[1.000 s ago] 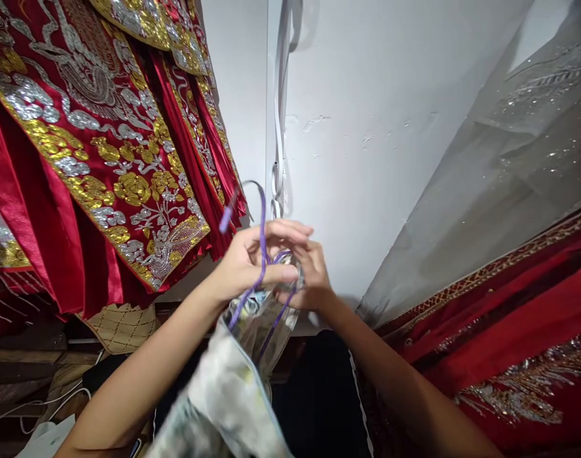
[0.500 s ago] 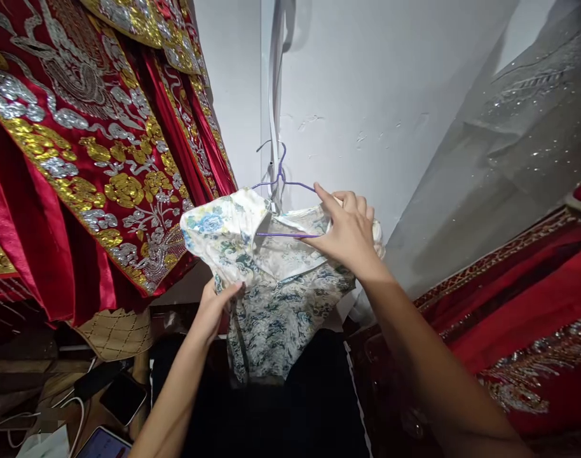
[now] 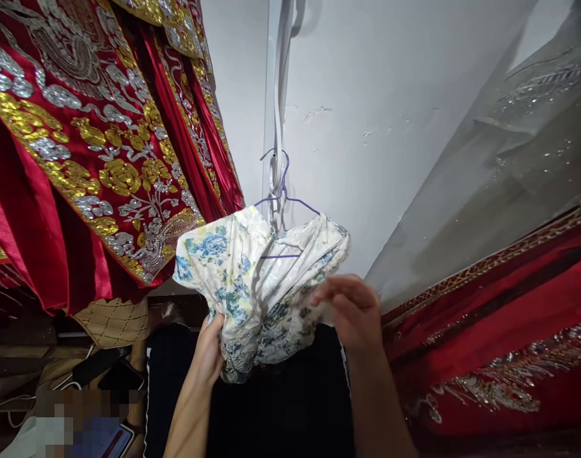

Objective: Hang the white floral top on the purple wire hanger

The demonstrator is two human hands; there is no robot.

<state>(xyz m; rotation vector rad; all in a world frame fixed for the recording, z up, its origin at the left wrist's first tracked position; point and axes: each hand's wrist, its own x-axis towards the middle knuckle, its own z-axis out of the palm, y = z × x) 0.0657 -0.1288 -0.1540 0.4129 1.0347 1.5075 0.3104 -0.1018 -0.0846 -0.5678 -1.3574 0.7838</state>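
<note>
Floral cotton-looking top [image 3: 252, 280], white with blue and green flowers, hangs bunched up on a thin purple hanger [image 3: 285, 197], and the hanger's hook is caught on a pale strap [image 3: 275, 127] running down the white wall [image 3: 376, 127]. The left hand [image 3: 209, 346] has the lower left hem of the top gripped, fingers closed around a fold of the fabric. The right hand [image 3: 352, 312] is at the top's lower right edge, fingers curled in and a bit blurred, so can't really tell if it's pinching the cloth or just touching it. To the left of the top hang red robes [image 3: 95, 159] loaded with gold and silver embroidery. On the right there's a sheer sparkly grey cloth [image 3: 500, 159] over more red fabric [image 3: 510, 318]. A phone [image 3: 121, 376] lies down in the lower left.
</note>
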